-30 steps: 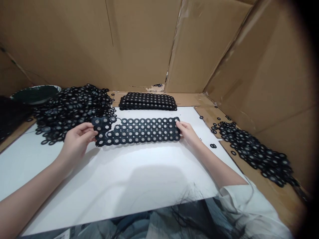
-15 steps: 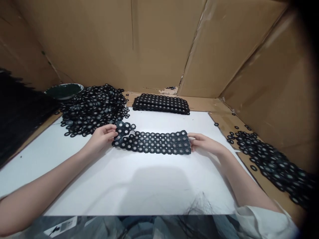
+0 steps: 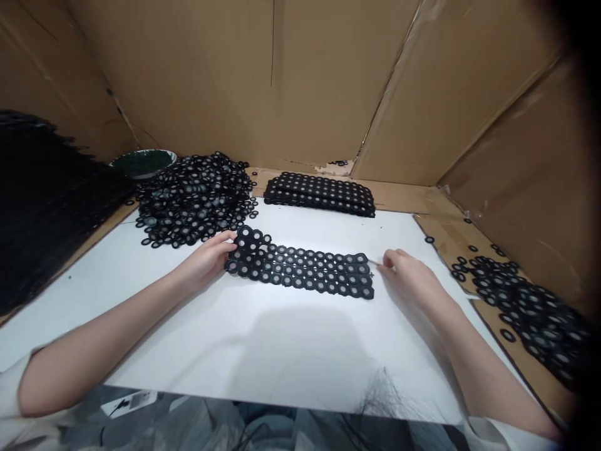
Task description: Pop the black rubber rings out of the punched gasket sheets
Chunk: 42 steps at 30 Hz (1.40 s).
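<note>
A strip of joined black rings (image 3: 300,266) with pale centres lies across the white table, several rows deep. My left hand (image 3: 211,257) is closed on its left end, where a few extra rings stick up at the upper corner. Just off the right end is my right hand (image 3: 413,275), its fingertips pinched together. A thin pale sliver seems to run from those fingertips to the strip's upper right corner; what it is I cannot make out.
A big heap of loose black rings (image 3: 197,200) lies back left, beside a bowl of dark green material (image 3: 143,164). Stacked ring sheets (image 3: 319,193) sit at the back. More loose rings (image 3: 530,307) lie along the right. Cardboard walls (image 3: 328,81) enclose the table.
My right hand has let go of the strip's right edge and moved a little right, fingers pinched. My left hand keeps its hold. The whole view has shifted slightly.
</note>
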Motion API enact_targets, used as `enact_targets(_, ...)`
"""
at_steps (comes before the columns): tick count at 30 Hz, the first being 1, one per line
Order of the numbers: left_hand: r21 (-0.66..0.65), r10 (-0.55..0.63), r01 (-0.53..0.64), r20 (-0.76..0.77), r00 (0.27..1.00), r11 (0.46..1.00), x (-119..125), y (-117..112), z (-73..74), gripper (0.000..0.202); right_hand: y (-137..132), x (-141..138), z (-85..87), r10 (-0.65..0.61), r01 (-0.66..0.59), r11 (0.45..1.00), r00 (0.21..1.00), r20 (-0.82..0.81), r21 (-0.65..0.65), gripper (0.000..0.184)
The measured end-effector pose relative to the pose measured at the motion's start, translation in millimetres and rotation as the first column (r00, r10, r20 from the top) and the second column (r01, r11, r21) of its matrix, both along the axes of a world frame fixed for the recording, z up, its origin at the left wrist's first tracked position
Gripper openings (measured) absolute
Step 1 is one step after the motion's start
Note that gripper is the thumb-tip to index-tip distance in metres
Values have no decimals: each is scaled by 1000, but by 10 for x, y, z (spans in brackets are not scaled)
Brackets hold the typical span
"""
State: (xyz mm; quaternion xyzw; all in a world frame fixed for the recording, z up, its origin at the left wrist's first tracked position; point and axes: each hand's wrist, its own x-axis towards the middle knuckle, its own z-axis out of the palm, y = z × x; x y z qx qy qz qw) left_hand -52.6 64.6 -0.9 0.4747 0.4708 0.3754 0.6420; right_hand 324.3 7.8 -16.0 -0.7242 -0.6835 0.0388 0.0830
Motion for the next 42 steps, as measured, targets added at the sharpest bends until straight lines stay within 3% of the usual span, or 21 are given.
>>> enact_targets(3,-23,-17,17,18,1000,1000,-5,5,2,8,14,49,16,-172,164,975,984,47,151,13)
enact_targets(5,-30,-10,11,33,999,999,-1,-1,10,9,31,-6,53,-161,171,942,985,-58,290,16)
enact_targets(7,-31,-4,5,46,999,1000,6,-15,17,8,51,-154,105,-4,79,909,983,-182,409,18)
enact_targets(9,-30,-2,4,56,998,1000,15,-36,21,7,72,-393,157,225,-92,888,942,-250,450,14)
enact_targets(12,-29,-18,21,77,997,999,30,-69,20,8,111,-869,200,497,-354,835,814,-301,421,15)
enact_targets(14,-31,-28,31,104,994,999,41,-87,19,8,155,-1208,196,654,-517,745,691,-308,422,20)
enact_targets(17,-28,-25,29,145,989,999,52,-104,15,8,251,-1626,153,749,-635,662,588,-307,398,31)
enact_targets(21,12,-23,21,164,986,1000,58,-127,10,9,361,-1889,59,725,-589,687,601,-337,426,18)
enact_targets(26,49,22,-30,156,987,998,103,-178,23,11,365,-1919,-69,722,-538,689,570,-393,485,8)
enact_targets(29,117,23,-31,77,997,993,116,-190,19,12,348,-1917,-121,708,-479,701,554,-438,528,7)
enact_targets(31,273,73,-55,-56,996,960,103,-195,10,16,350,-1922,-136,693,-449,716,552,-465,535,7)
enact_targets(33,553,217,-46,-247,944,832,80,-214,5,26,360,-1931,-139,676,-434,733,553,-487,524,9)
enact_targets(35,768,358,127,-430,829,628,63,-252,14,26,374,-1942,-135,670,-433,740,549,-501,515,10)
enact_targets(36,789,384,253,-517,765,559,61,-276,22,22,381,-1947,-134,670,-435,741,543,-507,512,10)
enact_targets(37,767,381,364,-598,706,529,64,-300,32,17,386,-1951,-133,671,-438,740,535,-513,510,9)
enact_targets(39,684,332,486,-708,623,544,84,-336,48,12,394,-1955,-135,675,-457,738,513,-530,496,8)
enact_targets(42,597,254,493,-762,596,633,117,-336,51,13,402,-1961,-148,677,-501,733,475,-562,459,7)
